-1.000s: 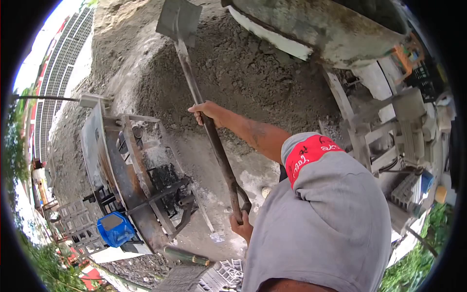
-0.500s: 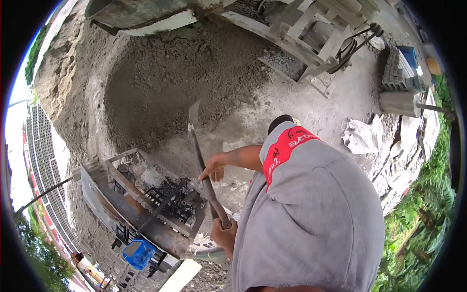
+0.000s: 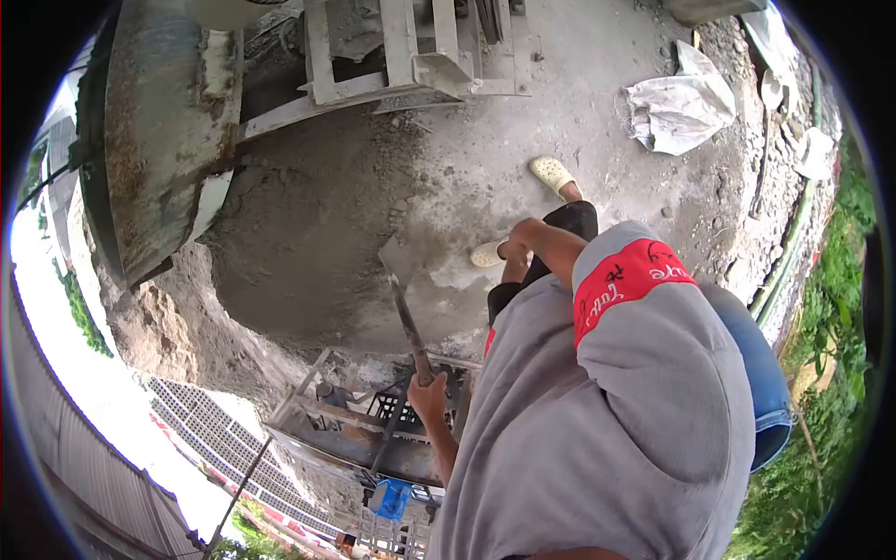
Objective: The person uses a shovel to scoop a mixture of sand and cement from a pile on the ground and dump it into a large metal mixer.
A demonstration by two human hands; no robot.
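- mixer drum (image 3: 159, 140): far left of the shovel, rusted and crusted with grey, tilted on its metal frame (image 3: 411, 56).
- heap of grey mix (image 3: 299, 261): on the ground just left of the shovel blade, spreading from under the drum.
- block press (image 3: 364, 434): below the shovel's handle end, a dark steel mould with a blue container (image 3: 390, 497) beyond it.
- shovel (image 3: 403, 299): the landmark. its blade rests on the wet concrete at the edge of the heap and the shaft slopes back toward the person.
- left hand (image 3: 427, 397): fingers wrapped tightly round the top of the shovel shaft, the only hold seen on it.
- right hand (image 3: 511, 268): right of the shovel, off the shaft, down by the knee on a bent arm. whether it is spread or curled cannot be told.
- sandalled feet (image 3: 553, 174): just right of the blade, one very near it.
- white sack (image 3: 679, 110): well right of the shovel, crumpled on the slab.
- hazard, as a judgement: with one hand at the far end, a loaded blade could twist or skid. open sandals beside the blade on damp concrete invite a struck toe or a slip.
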